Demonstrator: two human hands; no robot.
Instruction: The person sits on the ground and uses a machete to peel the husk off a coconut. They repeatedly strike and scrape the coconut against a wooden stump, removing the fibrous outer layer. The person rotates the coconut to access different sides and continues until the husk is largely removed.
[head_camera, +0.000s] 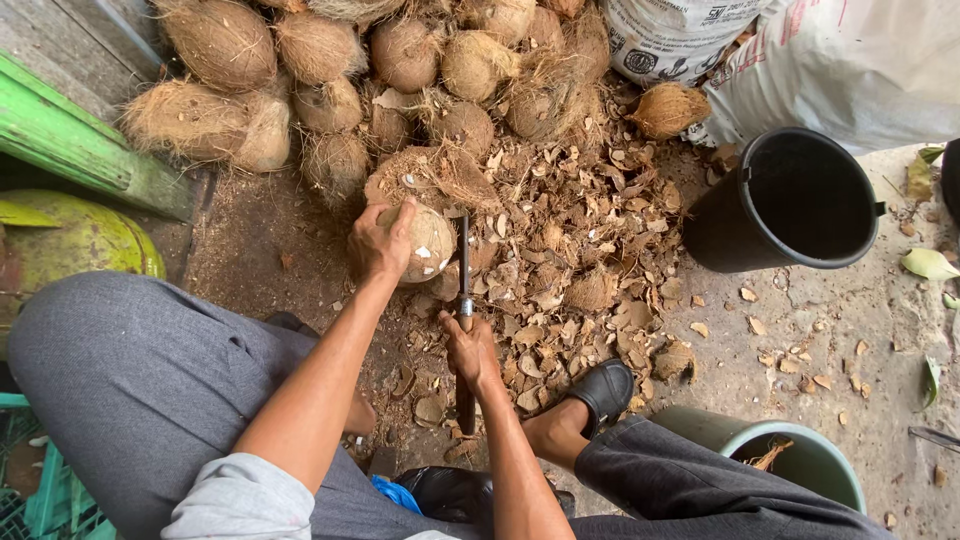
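My left hand (380, 243) grips a partly husked pale coconut (428, 243) on the ground in front of me. My right hand (471, 352) is closed around the wooden handle of a long knife (465, 265); the dark blade points away from me and lies against the coconut's right side. Brown husk chips (575, 235) cover the ground around and to the right of the coconut.
A heap of unhusked coconuts (330, 75) lies just beyond. A black bucket (790, 200) stands at right, a green bucket (800, 462) near my right knee, white sacks (820, 55) at top right, a green wooden frame (70, 135) at left. My black shoe (603, 390) rests among the chips.
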